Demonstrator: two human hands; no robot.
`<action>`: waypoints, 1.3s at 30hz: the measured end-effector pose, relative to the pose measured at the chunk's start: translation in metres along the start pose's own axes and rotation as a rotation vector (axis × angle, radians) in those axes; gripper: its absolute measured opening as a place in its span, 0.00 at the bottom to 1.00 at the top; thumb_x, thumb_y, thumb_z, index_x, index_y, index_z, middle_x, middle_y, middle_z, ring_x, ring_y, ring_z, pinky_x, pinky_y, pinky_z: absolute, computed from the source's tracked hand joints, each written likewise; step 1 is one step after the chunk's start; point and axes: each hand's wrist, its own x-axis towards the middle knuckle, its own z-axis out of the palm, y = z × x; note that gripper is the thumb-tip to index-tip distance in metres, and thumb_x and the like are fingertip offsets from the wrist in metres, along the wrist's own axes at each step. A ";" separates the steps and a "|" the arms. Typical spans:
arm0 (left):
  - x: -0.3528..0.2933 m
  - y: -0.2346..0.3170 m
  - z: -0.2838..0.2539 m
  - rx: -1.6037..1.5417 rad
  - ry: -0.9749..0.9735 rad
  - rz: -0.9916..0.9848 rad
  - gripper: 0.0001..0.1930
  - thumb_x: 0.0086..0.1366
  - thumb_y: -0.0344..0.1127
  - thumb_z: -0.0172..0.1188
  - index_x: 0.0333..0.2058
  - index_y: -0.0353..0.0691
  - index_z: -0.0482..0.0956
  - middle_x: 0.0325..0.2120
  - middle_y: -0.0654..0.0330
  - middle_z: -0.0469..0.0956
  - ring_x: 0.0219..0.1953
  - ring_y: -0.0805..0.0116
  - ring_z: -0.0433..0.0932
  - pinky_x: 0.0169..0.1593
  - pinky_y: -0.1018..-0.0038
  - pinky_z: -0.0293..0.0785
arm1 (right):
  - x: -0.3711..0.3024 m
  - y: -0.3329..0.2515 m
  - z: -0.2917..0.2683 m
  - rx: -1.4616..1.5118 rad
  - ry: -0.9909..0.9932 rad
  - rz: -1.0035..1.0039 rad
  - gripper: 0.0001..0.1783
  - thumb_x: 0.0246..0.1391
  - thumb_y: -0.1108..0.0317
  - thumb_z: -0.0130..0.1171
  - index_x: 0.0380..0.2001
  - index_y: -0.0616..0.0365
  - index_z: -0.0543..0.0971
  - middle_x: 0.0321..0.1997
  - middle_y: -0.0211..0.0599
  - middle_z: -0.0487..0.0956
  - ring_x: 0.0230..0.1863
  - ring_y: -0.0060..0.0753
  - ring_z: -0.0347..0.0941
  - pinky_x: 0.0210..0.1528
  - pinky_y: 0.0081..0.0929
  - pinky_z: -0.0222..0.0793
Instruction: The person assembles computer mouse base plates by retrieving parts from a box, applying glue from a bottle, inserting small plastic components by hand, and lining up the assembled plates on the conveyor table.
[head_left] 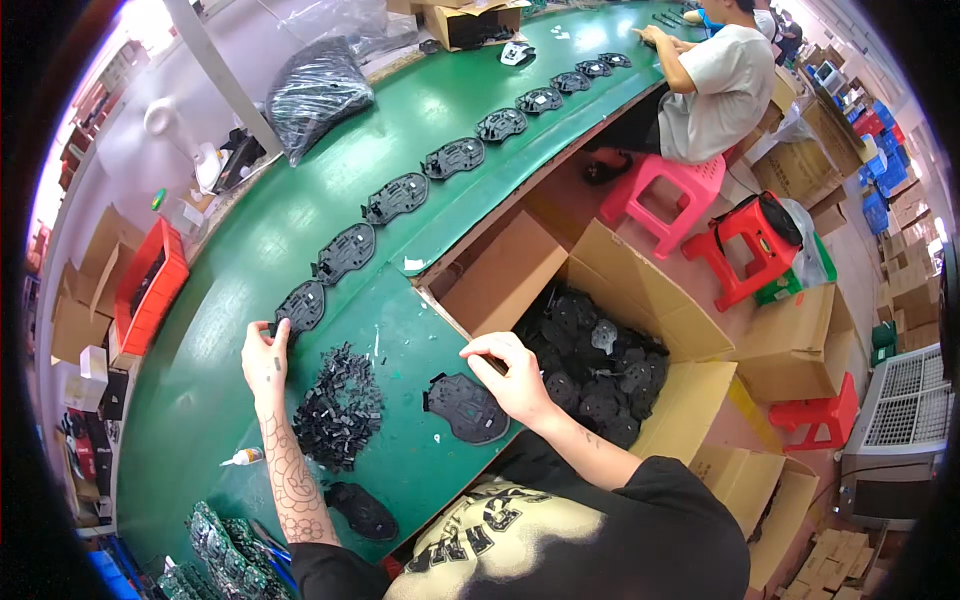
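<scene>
My left hand grips the near edge of a black plastic shell, the closest one in a curved row of similar shells on the green table. My right hand is raised over the table's near edge, its thumb and fingers bent together; whatever they hold, if anything, is too small to make out. Just left of and below it lies another black mouse-shaped shell, flat on the table. Between my hands is a heap of small black plastic pieces. One more dark shell lies beside my left forearm.
An open cardboard box with many black shells stands right of the table. Green circuit boards and a small white bottle are at lower left. A red bin stands beyond the left edge. Another person sits at the far end.
</scene>
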 end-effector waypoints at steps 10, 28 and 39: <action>-0.149 0.114 -0.015 -0.090 -0.341 0.699 0.28 0.58 0.52 0.63 0.49 0.36 0.74 0.45 0.49 0.76 0.49 0.51 0.74 0.51 0.60 0.72 | 0.002 0.001 -0.010 0.149 0.030 0.154 0.05 0.57 0.77 0.56 0.36 0.63 0.80 0.38 0.32 0.79 0.42 0.23 0.74 0.48 0.21 0.68; -0.216 0.021 -0.032 -0.581 -0.306 0.226 0.21 0.60 0.40 0.66 0.46 0.37 0.68 0.34 0.49 0.78 0.34 0.60 0.82 0.39 0.69 0.77 | 0.043 -0.048 0.020 -0.090 -0.261 -0.142 0.06 0.53 0.75 0.63 0.35 0.62 0.83 0.34 0.32 0.80 0.35 0.23 0.74 0.38 0.20 0.68; -0.266 -0.055 -0.061 -0.907 0.022 -0.171 0.15 0.58 0.25 0.65 0.45 0.32 0.76 0.35 0.61 0.80 0.34 0.81 0.77 0.37 0.82 0.76 | 0.063 -0.055 0.129 -0.509 -0.594 -0.495 0.05 0.47 0.68 0.66 0.26 0.57 0.82 0.31 0.34 0.76 0.38 0.39 0.73 0.42 0.33 0.70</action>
